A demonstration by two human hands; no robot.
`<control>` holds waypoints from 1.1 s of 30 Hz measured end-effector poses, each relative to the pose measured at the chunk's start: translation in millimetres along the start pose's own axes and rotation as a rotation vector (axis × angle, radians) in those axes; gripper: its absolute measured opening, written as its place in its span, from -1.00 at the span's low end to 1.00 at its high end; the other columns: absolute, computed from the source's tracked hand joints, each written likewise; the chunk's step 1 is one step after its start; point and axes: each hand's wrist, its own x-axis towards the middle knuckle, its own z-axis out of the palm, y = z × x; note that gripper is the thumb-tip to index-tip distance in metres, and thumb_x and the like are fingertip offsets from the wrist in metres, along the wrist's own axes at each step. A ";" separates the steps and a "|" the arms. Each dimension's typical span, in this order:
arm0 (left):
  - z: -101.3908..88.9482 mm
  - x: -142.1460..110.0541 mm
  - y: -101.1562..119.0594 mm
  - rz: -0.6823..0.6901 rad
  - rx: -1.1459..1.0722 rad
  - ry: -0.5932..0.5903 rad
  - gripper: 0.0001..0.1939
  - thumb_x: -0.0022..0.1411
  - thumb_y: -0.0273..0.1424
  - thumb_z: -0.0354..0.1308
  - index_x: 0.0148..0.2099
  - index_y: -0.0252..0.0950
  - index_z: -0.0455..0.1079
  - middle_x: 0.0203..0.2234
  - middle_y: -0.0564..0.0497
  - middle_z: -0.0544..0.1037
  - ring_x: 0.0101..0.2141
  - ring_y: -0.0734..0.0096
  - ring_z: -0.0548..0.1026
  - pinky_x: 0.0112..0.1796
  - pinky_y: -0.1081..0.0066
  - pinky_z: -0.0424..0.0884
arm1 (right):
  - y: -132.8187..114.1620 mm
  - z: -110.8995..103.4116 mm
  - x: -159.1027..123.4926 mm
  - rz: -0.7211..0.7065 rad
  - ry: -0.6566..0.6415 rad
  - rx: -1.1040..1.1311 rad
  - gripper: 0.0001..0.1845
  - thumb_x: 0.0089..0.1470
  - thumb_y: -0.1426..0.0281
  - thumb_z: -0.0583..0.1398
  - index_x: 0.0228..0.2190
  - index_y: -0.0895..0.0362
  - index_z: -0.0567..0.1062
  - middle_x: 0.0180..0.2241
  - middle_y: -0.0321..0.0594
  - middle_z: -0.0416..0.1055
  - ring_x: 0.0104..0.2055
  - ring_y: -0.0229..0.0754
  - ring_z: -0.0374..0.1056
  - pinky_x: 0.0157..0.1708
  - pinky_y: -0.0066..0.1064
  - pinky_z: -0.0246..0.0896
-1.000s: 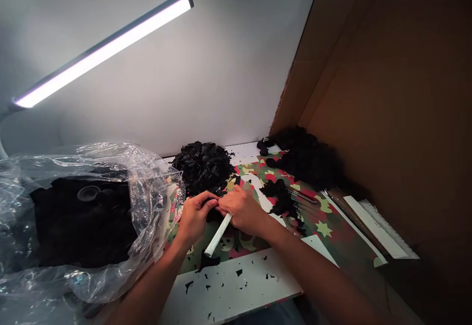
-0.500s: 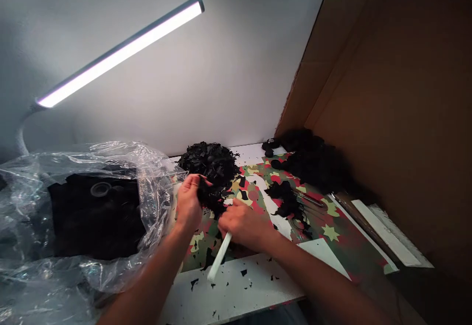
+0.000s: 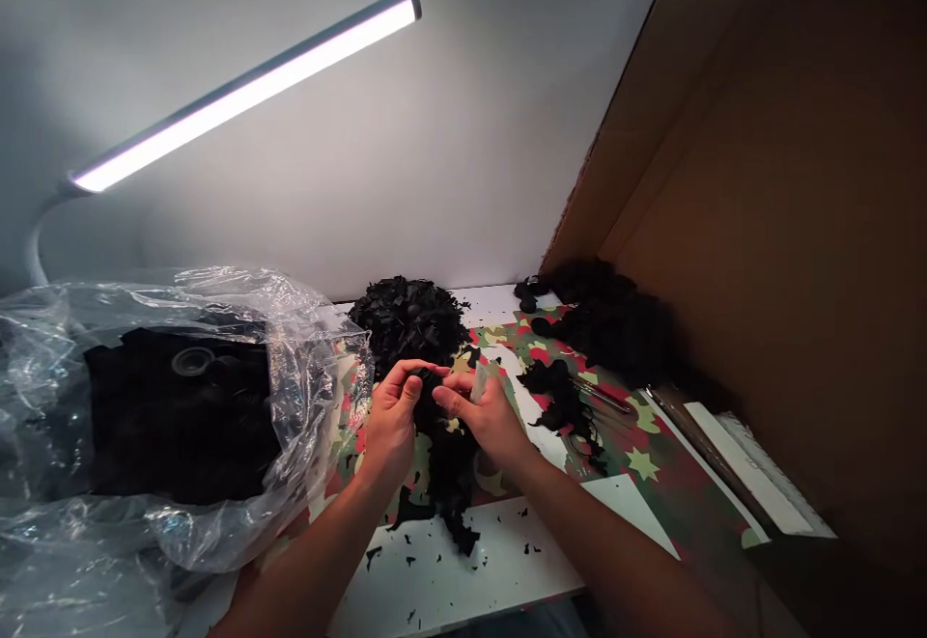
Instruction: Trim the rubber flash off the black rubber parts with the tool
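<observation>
Fingers of the left hand pinch the top of a ragged black cloth, which trails toward the worktop's near edge; the right hand curls beside it around a pale handle. Likely light and limp, the cloth suits a grip at its bunched top. Half a second ago the handle pointed nearward; now, upward.

- L hand: just in front of scrap heap, pinching blk fabric, which trails away from heap twd viewer
- R hand: beside L, fingertips at fabric, w/ whitish stick poking up from grip
- Clear plastic bag, blk cloth inside: L of heap
- Blk tangle, thin metal tool: R of heap, nearer
- Bigger blk pile: farther R of heap
- Lit lamp: above heap, to L
</observation>
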 end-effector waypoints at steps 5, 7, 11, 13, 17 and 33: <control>7.3 -2.3 4.6 -0.132 -0.154 0.036 -0.53 0.12 0.06 0.30 -0.21 -0.27 0.52 -0.25 -0.10 0.66 -0.17 0.14 0.57 -0.13 0.23 0.46 | 0.4 4.1 -2.9 0.027 0.027 0.111 -0.68 0.10 0.18 0.31 -0.56 0.09 0.47 -0.56 -0.34 0.34 -0.42 -0.20 0.31 -0.37 -0.38 0.23; 9.9 -2.8 5.0 -0.201 -0.235 0.061 -0.52 0.07 0.05 0.35 -0.24 -0.28 0.52 -0.29 -0.09 0.66 -0.20 0.16 0.58 -0.14 0.23 0.47 | -0.7 4.3 -4.3 0.035 0.028 0.140 -0.68 0.10 0.19 0.32 -0.57 0.08 0.47 -0.54 -0.30 0.38 -0.30 -0.12 0.40 -0.35 -0.37 0.27; 11.4 -2.4 2.6 -0.235 -0.268 0.107 -0.54 0.03 0.01 0.40 -0.28 -0.30 0.53 -0.37 -0.05 0.65 -0.31 0.26 0.57 -0.19 0.29 0.47 | -2.4 3.4 -5.1 0.011 -0.007 0.126 -0.61 0.09 0.09 0.32 -0.59 0.08 0.46 -0.53 -0.25 0.39 -0.13 -0.02 0.42 -0.28 -0.34 0.31; 9.6 -1.4 0.6 -0.193 -0.207 0.139 -0.54 0.03 0.02 0.39 -0.32 -0.31 0.51 -0.42 -0.03 0.64 -0.37 0.32 0.54 -0.25 0.35 0.45 | -1.2 1.6 -4.5 -0.021 -0.007 0.056 -0.53 0.15 0.02 0.25 -0.59 0.09 0.46 -0.55 -0.26 0.37 -0.25 -0.09 0.40 -0.30 -0.34 0.29; 2.1 -1.0 -5.0 -0.098 -0.054 0.218 -0.57 0.10 -0.01 0.36 -0.29 -0.29 0.48 -0.51 0.03 0.60 -0.42 0.38 0.51 -0.31 0.43 0.39 | 1.3 -4.3 -2.5 -0.149 0.211 0.049 -0.34 0.34 -0.03 -0.04 -0.56 0.10 0.50 -0.43 -0.18 0.42 -0.34 -0.16 0.32 -0.30 -0.34 0.26; -0.1 -9.2 -3.6 0.193 0.454 0.311 -0.75 0.33 -0.17 0.16 -0.26 -0.24 0.45 -0.39 0.05 0.53 -0.36 0.38 0.47 -0.30 0.44 0.39 | -3.0 7.5 -13.6 -0.118 0.123 0.203 -0.82 0.16 0.30 0.31 -0.42 0.08 0.46 -0.13 -0.16 0.59 -0.12 -0.11 0.52 -0.14 -0.28 0.43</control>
